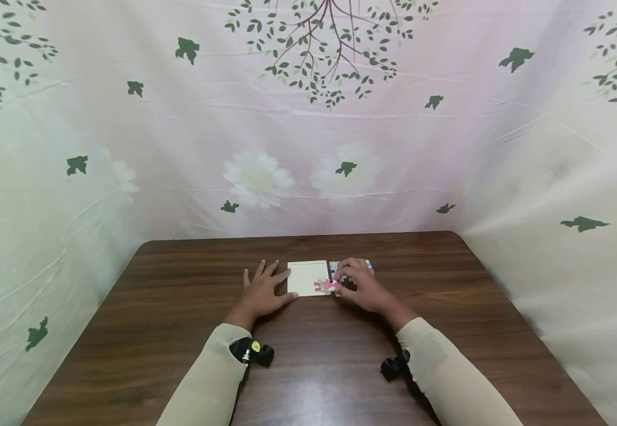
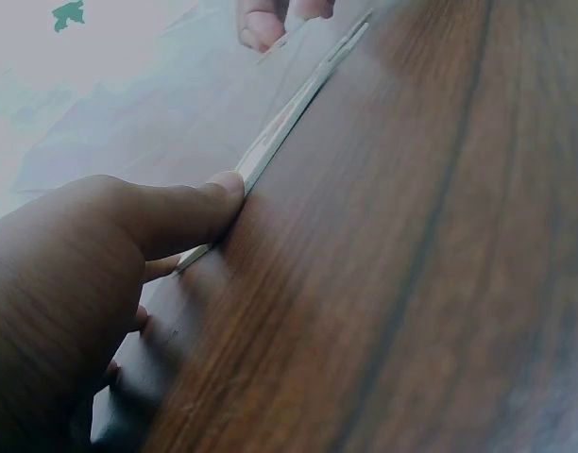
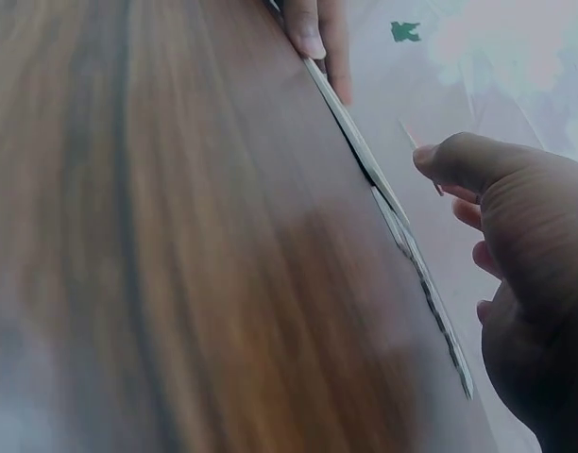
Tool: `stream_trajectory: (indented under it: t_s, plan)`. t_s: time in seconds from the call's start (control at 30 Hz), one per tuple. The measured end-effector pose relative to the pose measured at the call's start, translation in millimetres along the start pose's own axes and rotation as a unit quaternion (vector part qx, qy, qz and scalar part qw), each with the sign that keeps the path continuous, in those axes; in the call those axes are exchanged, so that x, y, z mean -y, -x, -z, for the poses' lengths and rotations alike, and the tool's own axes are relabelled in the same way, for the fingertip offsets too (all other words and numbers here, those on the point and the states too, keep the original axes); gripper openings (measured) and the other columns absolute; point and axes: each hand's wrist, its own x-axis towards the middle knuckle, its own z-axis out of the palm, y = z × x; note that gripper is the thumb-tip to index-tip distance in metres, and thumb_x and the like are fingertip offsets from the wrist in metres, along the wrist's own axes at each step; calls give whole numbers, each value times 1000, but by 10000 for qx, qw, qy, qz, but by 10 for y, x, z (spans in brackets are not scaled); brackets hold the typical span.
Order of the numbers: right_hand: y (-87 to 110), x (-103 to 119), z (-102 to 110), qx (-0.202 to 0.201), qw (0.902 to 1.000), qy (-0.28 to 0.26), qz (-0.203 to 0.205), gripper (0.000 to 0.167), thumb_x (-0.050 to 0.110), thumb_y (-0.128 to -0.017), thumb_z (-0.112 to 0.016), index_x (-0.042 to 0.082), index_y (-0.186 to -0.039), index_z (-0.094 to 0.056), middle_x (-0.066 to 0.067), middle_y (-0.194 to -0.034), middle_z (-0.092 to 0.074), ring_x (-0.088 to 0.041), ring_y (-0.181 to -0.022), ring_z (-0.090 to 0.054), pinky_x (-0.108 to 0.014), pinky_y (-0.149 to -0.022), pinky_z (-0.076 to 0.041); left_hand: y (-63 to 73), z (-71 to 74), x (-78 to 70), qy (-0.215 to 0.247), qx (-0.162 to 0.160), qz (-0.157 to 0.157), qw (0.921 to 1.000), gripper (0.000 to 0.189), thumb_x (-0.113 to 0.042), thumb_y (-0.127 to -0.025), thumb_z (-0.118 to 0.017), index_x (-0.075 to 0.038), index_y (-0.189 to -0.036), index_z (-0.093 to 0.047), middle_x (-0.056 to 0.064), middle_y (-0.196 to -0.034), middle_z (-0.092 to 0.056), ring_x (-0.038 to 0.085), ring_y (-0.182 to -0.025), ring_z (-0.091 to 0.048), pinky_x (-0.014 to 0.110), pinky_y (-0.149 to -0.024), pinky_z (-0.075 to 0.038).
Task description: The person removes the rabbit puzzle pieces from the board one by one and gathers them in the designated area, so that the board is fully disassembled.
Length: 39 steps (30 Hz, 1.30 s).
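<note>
A square white puzzle board (image 1: 305, 273) lies flat near the back of the table. At its left edge is my left hand (image 1: 264, 293), fingers spread, with the thumb (image 2: 227, 185) pressing the near corner in the left wrist view. Colourful jigsaw pieces (image 1: 318, 287) cover the board's lower right corner. My right hand (image 1: 364, 288) pinches a pink jigsaw piece (image 1: 334, 286) between thumb and fingers, just above the board's right side. In the right wrist view that thin piece (image 3: 438, 189) shows edge-on, raised over the board.
Beside the board on the right is a colourful picture panel (image 1: 334, 266), partly hidden under my right hand. The brown wooden table (image 1: 308, 349) reaches back to a printed cloth backdrop (image 1: 308, 213), with cloth on both sides too.
</note>
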Motion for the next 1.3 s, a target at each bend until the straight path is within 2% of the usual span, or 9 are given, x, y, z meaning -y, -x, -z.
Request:
stream_trajectory:
  t_s: [0.1,0.27,0.47,0.57,0.77,1.07,1.3]
  plan:
    - [32,-39,34,-32,9999,-27,-108,14,12,-97,-82,22,-101,-72,-12,-139,-62,-35,-134,-45,-59,-105,-27,-4,-8,9,-21,26,22,10000,80,-71,-97,-68,-34,-165,-51,9,-181,-31,43,-173,-10,79,-131,4]
    - [77,-99,79,-6,9997,-52,-247,15,12,-98,-82,22,-101,-73,-13,-143,-61,-38,-138,-44,-53,-103,-26,4,3,4,-1,6,-10,10000,79,-70,-97,-69,-32,-164,-53,10,-180,-33,44,-172,-13,81,-130,2]
    - [142,-165,125,-2,9993,-42,-373,13,11,-98,-81,21,-104,-74,-14,-144,-60,-37,-137,-42,-53,-103,-25,19,25,-32,25,32,5,10000,78,-70,-97,-69,-32,-164,-53,10,-181,-33,43,-172,-13,80,-131,2]
    - [167,-183,158,14,9989,-23,-458,13,10,-99,-80,21,-104,-73,-12,-145,-59,-37,-138,-42,-56,-105,-25,20,27,-39,11,25,24,10000,78,-70,-97,-69,-32,-164,-53,10,-181,-33,43,-172,-13,80,-131,1]
    - [199,-230,234,100,9984,-110,-550,11,12,-102,-77,20,-106,-72,-14,-147,-57,-42,-142,-38,-70,-109,-24,14,26,-41,-43,2,33,10000,78,-71,-97,-69,-33,-163,-53,10,-180,-33,43,-172,-13,80,-131,1]
    - [307,-355,334,57,9967,4,-807,10,17,-103,-78,22,-110,-73,-13,-149,-56,-41,-145,-37,-68,-109,-25,8,22,-53,-32,28,-6,10000,78,-70,-97,-68,-33,-164,-53,10,-181,-32,43,-172,-12,80,-131,2]
    - [386,-402,408,78,9953,16,-967,10,17,-101,-80,21,-110,-75,-14,-148,-55,-42,-144,-36,-75,-110,-25,9,34,-38,-13,3,-28,10000,78,-70,-97,-68,-32,-164,-53,11,-181,-32,44,-172,-13,81,-130,1]
